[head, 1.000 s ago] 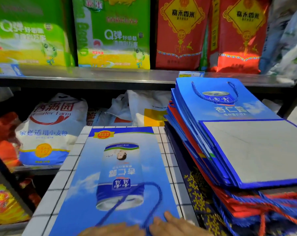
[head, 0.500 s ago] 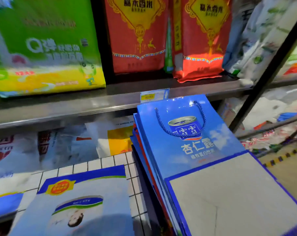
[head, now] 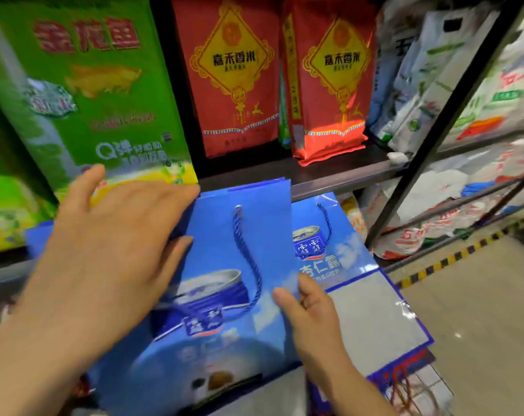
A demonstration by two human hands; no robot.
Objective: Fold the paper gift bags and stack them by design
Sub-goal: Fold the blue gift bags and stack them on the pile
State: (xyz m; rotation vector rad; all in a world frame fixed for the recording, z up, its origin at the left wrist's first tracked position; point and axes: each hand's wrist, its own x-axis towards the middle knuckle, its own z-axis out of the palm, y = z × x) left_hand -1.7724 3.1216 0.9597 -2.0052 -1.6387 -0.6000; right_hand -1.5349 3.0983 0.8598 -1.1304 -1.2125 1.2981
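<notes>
One blue bag (head: 215, 235) under left hand (head: 113, 250), right hand (head: 308, 313) (stack (head: 368, 310) beside)

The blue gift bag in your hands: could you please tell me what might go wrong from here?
The blue bag is pinched only at its edge by the right hand; the left hand lies flat, so it may slip or crease. Its rope handle lies loose and might get trapped. The stack beside it looks fanned, so it could slide.
</notes>
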